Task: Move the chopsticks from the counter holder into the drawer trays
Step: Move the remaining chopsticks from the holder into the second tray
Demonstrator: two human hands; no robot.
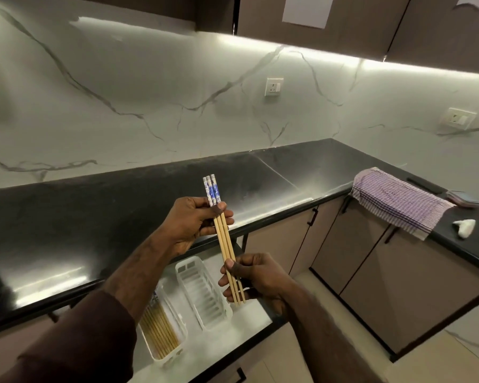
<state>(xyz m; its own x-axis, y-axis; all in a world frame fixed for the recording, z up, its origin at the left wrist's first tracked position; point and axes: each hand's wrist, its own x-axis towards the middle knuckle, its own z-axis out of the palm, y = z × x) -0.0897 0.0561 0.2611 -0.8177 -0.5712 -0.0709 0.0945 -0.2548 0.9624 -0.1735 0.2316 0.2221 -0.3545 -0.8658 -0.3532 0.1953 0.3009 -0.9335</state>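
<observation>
Both hands are closed on the same small bundle of three chopsticks (pixel 227 244). The left hand (pixel 191 225) pinches them just below their blue-and-white patterned tops, thumb pressed across the front. The right hand (pixel 253 276) pinches the plain bamboo shafts near the narrow tips. Held at both ends like this, the sticks lie flat side by side with their tops level, which looks like squaring them up so they go down together rather than scattering.

The bundle hangs tilted in the air, patterned ends up and away from the person, tips down and toward them, directly over the open drawer (pixel 233 335). Below the tips sits an empty white slotted tray (pixel 205 297), lying lengthwise in the drawer. Its long, narrow shape suits the sticks, and I judge it to be where this bundle is headed. Beside it, partly hidden under the left forearm, a second white tray (pixel 161 333) already holds a packed row of chopsticks laid parallel, so part of the job seems done.

Next, the bundle probably needs lowering and turning to line up with the empty tray before either grip lets go.

Above the drawer runs the black countertop (pixel 67 225); the counter holder is not visible. Farther right, a purple checked cloth (pixel 398 200) drapes over the counter edge, well apart from the work.
</observation>
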